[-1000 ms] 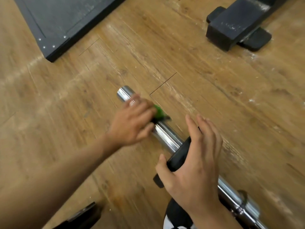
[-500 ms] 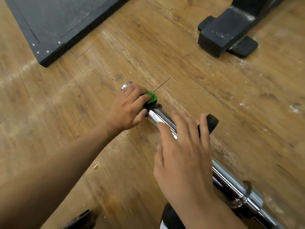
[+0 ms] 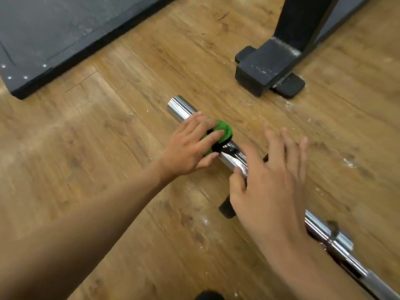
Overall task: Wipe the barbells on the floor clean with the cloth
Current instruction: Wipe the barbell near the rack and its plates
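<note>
A chrome barbell (image 3: 181, 108) lies diagonally on the wooden floor, its free sleeve end at upper left and its collar (image 3: 337, 239) at lower right. My left hand (image 3: 190, 146) grips a green and black cloth (image 3: 223, 132) pressed onto the sleeve. My right hand (image 3: 270, 182) lies over the sleeve with fingers straight and spread. A small black object (image 3: 226, 207) shows partly under that hand; I cannot tell what it is.
A black metal rack foot (image 3: 266, 68) with a rubber pad (image 3: 287, 86) stands beyond the bar. A dark grey platform (image 3: 43, 40) fills the upper left corner. Bare wood floor (image 3: 86, 169) stretches left of the bar.
My left hand slid the cloth toward the sleeve's end and then back a little. My right hand flattened over the bar, covering most of the black object it held.
</note>
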`<state>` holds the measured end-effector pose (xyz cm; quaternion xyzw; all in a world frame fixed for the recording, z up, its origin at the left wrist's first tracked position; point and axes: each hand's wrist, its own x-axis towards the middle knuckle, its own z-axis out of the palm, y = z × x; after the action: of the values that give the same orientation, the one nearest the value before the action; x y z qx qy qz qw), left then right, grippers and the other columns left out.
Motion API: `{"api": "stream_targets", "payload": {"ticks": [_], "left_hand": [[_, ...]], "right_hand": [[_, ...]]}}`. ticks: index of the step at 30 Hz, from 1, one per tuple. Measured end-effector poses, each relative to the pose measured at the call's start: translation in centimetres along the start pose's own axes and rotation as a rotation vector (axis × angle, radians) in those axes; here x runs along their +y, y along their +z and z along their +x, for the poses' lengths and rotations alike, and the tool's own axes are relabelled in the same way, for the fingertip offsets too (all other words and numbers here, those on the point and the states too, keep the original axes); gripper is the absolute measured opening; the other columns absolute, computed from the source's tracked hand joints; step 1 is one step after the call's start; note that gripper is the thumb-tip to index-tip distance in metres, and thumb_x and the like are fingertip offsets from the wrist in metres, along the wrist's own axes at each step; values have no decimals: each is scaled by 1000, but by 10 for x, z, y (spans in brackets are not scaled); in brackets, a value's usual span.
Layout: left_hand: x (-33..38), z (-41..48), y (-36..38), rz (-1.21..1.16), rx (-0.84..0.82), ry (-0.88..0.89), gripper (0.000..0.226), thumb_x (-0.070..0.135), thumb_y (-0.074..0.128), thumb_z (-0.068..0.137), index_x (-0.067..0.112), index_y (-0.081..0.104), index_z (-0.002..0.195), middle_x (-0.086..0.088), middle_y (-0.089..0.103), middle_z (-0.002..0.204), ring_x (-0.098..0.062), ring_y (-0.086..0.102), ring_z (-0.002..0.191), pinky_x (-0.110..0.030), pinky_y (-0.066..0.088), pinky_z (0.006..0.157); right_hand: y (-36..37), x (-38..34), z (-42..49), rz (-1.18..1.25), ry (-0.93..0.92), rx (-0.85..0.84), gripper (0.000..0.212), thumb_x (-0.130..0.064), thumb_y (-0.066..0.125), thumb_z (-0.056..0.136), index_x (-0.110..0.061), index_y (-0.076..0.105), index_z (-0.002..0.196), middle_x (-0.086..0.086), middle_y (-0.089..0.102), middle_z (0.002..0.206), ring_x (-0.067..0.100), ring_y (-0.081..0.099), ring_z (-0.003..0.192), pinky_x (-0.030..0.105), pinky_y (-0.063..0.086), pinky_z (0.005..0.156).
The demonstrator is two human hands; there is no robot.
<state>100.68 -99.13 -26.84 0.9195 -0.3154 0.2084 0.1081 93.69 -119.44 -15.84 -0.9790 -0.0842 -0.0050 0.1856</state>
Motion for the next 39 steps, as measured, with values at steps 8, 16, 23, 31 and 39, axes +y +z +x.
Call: {"api": "stream_targets", "payload": {"ticks": [8, 16, 23, 31, 39], "left_hand": [[-43, 54, 31, -18, 221, -554, 38, 29, 43, 105, 2, 63, 122, -22, 58, 132, -43, 47, 139, -63, 28, 120], [9, 79, 65, -35, 63, 207, 48, 42, 37, 110, 7, 51, 140, -21, 48, 142, -38, 48, 137, -48, 23, 127], [-60, 87, 57, -54, 145, -307, 48, 41, 40, 108, 1, 59, 127, -24, 55, 136, -40, 48, 136, -64, 30, 119], [17, 110, 34, -196, -80, 1, 48, 39, 34, 104, 5, 66, 115, -15, 60, 113, -33, 55, 105, -49, 41, 104], [-9, 48, -10, -145, -158, -156, 46, 40, 37, 104, 6, 68, 108, -12, 62, 105, -30, 56, 97, -44, 41, 92]], "right_hand": [[-16, 47, 70, 245, 203, -9, 35, -12, 54, 96, -25, 64, 128, -3, 56, 127, 28, 46, 130, 29, 36, 98], [-28, 90, 121, 427, 353, -35, 33, -12, 49, 101, -32, 72, 116, -1, 61, 102, 16, 52, 82, 29, 37, 66], [-33, 63, 118, -57, 151, -112, 48, -31, 65, 88, -30, 62, 136, -6, 53, 138, 26, 42, 129, 32, 34, 101], [-28, 58, 88, -92, 167, -51, 50, -47, 51, 82, -19, 58, 123, 12, 49, 133, 34, 46, 117, 46, 42, 92], [-20, 66, 53, 140, 74, -62, 76, -69, 45, 84, -21, 57, 140, 1, 49, 143, 23, 39, 135, 36, 30, 108]]}}
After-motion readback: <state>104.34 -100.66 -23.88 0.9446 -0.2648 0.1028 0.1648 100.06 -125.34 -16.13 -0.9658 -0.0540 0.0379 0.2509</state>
